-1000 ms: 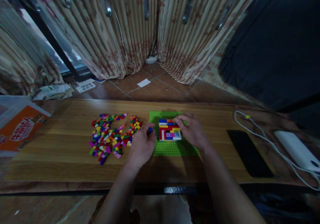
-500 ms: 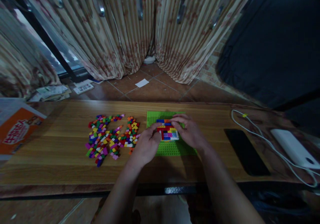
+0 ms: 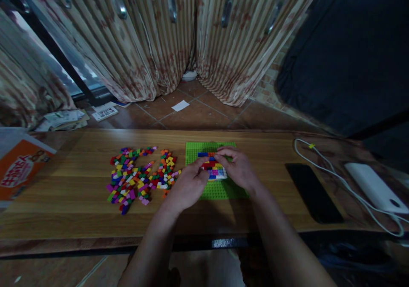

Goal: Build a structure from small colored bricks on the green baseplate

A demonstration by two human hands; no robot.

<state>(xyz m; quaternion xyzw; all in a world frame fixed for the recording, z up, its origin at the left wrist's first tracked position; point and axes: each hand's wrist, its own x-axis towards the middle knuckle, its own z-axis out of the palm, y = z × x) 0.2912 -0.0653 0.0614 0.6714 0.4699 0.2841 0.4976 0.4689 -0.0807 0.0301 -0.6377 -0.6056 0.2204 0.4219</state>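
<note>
A low, multicoloured toy brick build (image 3: 217, 172) sits on a green studded baseplate (image 3: 212, 191), its left part covered by fingers. My left hand (image 3: 191, 182) is closed at the build's left side, thumb and forefinger together over its top. The blue toy brick seen earlier in that hand is hidden now. From the right, my right hand (image 3: 238, 167) grips the build's upper right edge with bent fingers. Left of the baseplate lies a loose spread of small toy bricks (image 3: 131, 178) in many colours, close to my left wrist.
The wooden tabletop (image 3: 79, 210) carries a black phone-like slab (image 3: 313, 193) on the right. Beyond it are a white oblong device (image 3: 375, 186) and a looping white cable (image 3: 332, 169). A clear box with an orange label (image 3: 24, 167) stands at the far left.
My left hand has moved right, from beside the baseplate's left edge onto the build, carrying a blue toy brick now out of sight. My right hand stays at the build. The view has shifted slightly.
</note>
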